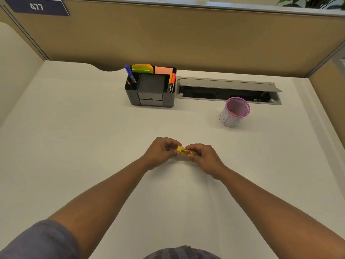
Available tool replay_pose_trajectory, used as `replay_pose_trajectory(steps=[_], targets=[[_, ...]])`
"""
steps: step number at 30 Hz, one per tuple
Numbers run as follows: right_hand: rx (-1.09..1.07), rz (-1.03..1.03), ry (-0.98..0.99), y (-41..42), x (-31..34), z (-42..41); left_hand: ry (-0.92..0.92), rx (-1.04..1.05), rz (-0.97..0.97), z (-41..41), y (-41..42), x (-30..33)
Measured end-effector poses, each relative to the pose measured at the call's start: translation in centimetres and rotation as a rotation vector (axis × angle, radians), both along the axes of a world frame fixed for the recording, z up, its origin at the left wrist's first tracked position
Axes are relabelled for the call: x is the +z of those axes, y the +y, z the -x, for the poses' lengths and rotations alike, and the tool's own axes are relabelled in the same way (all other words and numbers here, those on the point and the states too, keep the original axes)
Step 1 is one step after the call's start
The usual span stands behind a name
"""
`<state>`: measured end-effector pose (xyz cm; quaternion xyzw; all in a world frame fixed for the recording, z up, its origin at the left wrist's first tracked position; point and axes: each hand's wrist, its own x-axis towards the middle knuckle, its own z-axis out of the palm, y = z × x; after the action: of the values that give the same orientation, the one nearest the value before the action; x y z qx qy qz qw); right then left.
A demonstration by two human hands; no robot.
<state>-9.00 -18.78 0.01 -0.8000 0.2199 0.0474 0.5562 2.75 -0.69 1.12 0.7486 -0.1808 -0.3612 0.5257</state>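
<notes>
A tan partition (pixel 186 38) runs across the top of the view at 12 o'clock, with a dark sign (pixel 37 7) reading 477 at 11 o'clock and plant leaves (pixel 313 2) at 1 o'clock. Below it, a white desk (pixel 74 146) fills the rest of the view. Two bare forearms come in from 7 and 5 o'clock and meet just under the centre.

Counting from the hands, a grey tray (pixel 227 90) with its lid raised is sunk into the desk at 1 o'clock, back by the partition. A black organiser (pixel 151 96) stands at 11 o'clock, just beside the tray's left end. It holds a blue pen (pixel 129 72), green notes (pixel 141 68), pink notes (pixel 163 70) and two markers (pixel 172 82). A pink mesh cup (pixel 235 113) with a paper label stands at 1 o'clock, just in front of the tray and well apart from the hands. Something orange lies in its bottom.

The left hand (pixel 160 154) and right hand (pixel 204 158) face each other, fingertips nearly meeting. Between them a small clear vial (pixel 187 152) lies on its side, with gold-brown bits inside. The right hand pinches the vial's body between thumb and fingers. The left hand's curled fingers grip its yellow cap (pixel 179 148), which points to 9 o'clock. Whether the vial touches the desk cannot be told
</notes>
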Motion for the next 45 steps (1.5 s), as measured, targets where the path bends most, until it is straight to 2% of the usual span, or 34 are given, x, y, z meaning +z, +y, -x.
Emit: replay_pose_trajectory(steps=[10, 15, 21, 25, 28, 31, 40, 45], targets=[[-0.031, -0.055, 0.009, 0.0, 0.4, -0.2, 0.011, 0.017, 0.010, -0.5, 0.0, 0.3], [-0.013, -0.138, 0.033, 0.0, 1.0, -0.6, 0.155, 0.074, 0.105, -0.6, 0.1, 0.5], [-0.022, -0.250, 0.042, 0.0, 1.0, 0.0, 0.440, 0.134, 0.251, -0.3, 0.1, 0.5], [-0.053, -0.305, 0.028, 0.0, 0.8, 0.4, 0.554, 0.176, 0.284, -0.2, -0.2, 0.3], [-0.120, -0.312, 0.002, -0.3, 0.8, 0.5, 0.563, 0.226, 0.276, -0.1, -0.9, -0.4], [-0.246, -0.222, -0.074, -0.8, 1.3, 0.6, 0.512, 0.258, 0.217, 0.0, -1.8, -1.3], [-0.636, 0.277, -0.277, -6.4, 3.7, -0.1, 0.419, 0.260, 0.160, -0.6, -4.9, -3.1], [-0.714, 0.434, -0.222, -11.1, 4.3, -1.2, 0.313, 0.208, 0.070, -1.5, -6.4, -3.0]])
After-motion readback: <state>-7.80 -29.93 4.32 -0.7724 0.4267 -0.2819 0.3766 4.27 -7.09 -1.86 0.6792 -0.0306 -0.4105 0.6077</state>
